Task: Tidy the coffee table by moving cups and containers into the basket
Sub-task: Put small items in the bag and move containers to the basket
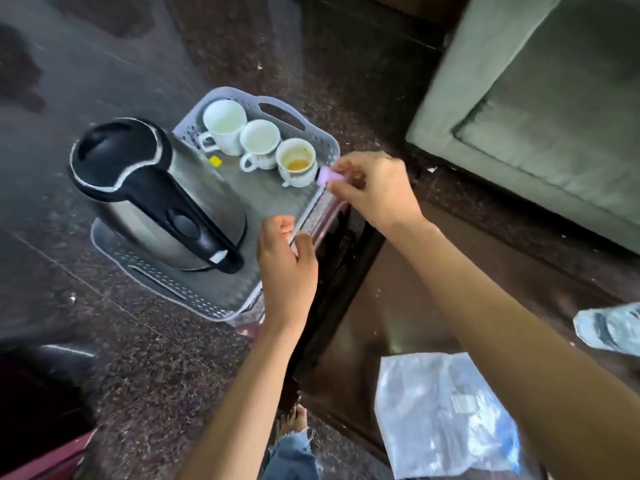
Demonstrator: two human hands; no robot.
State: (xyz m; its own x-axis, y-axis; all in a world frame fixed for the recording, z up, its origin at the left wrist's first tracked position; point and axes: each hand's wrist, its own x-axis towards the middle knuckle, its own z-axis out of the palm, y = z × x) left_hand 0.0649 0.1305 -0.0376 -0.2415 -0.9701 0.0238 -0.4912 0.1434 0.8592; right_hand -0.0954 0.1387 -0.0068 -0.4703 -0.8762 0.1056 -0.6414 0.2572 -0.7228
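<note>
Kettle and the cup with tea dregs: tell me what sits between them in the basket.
Head view: only bare basket floor lies between the kettle and the tea-stained cup; the small yellow item sits off that line.

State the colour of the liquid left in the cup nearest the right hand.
Amber-orange liquid, in the white cup; head view.

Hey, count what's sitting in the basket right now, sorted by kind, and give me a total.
Cups: 3
Kettle: 1
Small yellow piece: 1
Total: 5 in the basket
</note>
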